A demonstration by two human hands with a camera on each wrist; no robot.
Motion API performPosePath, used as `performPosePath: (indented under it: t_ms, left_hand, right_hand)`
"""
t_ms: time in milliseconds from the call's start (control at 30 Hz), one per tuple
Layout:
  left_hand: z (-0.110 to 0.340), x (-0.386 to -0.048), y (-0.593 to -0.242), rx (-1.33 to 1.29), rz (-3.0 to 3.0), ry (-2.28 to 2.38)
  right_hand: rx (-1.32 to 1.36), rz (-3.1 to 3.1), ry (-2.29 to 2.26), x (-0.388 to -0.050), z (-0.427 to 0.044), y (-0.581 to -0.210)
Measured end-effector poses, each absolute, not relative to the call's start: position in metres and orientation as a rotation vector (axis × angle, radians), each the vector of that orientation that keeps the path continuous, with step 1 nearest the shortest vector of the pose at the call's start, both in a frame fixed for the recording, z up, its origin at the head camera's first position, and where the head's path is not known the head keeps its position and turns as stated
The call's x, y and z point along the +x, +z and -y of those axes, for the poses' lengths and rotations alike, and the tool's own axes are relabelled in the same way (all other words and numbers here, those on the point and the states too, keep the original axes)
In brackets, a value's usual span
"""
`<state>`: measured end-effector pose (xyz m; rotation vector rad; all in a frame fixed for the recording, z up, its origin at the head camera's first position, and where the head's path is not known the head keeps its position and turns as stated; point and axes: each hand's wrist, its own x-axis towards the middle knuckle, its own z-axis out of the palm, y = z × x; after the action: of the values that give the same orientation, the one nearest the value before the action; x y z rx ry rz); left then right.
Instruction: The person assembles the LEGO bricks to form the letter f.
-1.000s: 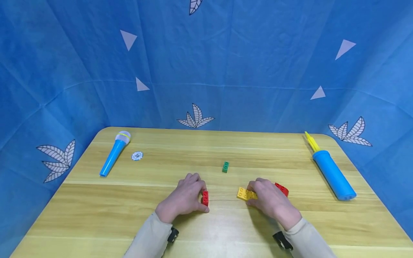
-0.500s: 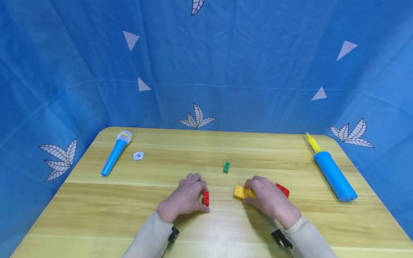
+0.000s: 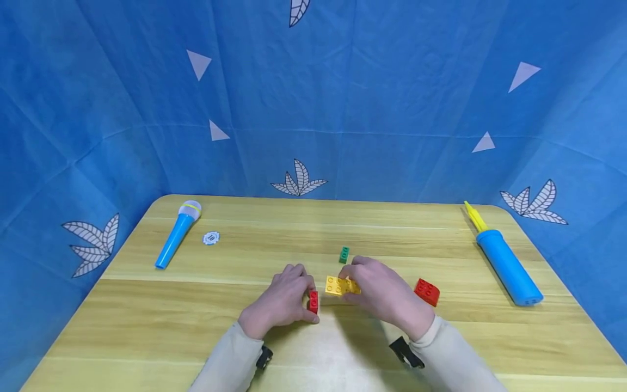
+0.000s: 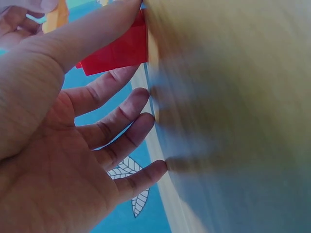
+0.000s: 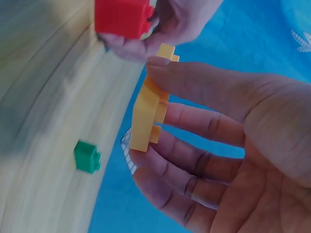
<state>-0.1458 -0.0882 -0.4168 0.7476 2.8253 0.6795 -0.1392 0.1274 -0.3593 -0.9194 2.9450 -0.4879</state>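
Note:
In the head view my left hand point(image 3: 279, 302) grips a small red toy brick point(image 3: 313, 302) between thumb and fingers, low at the table's middle. The left wrist view has that red brick point(image 4: 116, 53) by the thumb, the other fingertips at the tabletop. Just right of it, my right hand point(image 3: 384, 288) pinches a yellow studded toy brick point(image 3: 333, 286), apart from the red one. Seen from the right wrist, the yellow brick point(image 5: 145, 116) is tilted, off the table, its studs toward the palm. Behind it lies a small green brick point(image 3: 344, 255).
A rounded red brick point(image 3: 427, 292) lies right of my right hand. Farther right is a blue hand pump point(image 3: 506, 267) with a yellow nozzle. A toy microphone point(image 3: 173, 235) and a round chip point(image 3: 211, 238) lie at the left. Blue cloth point(image 3: 372, 98) hangs behind the table point(image 3: 147, 316).
My right hand has carried the yellow brick left, close to the red one, uncovering the rounded red brick. My left hand has stayed in place.

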Motion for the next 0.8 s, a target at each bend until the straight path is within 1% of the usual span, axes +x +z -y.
performPosePath:
  t_ms: [267, 800]
  left_hand:
    - [0.088, -0.146, -0.420, 0.739, -2.816, 0.659]
    - [0.091, -0.148, -0.420, 0.765, -2.821, 0.651]
  right_hand:
    - [-1.083, -2.840, -0.520, -0.138, -0.107, -0.362]
    - [-1.115, -2.813, -0.447, -0.144, -0.088, -0.367]
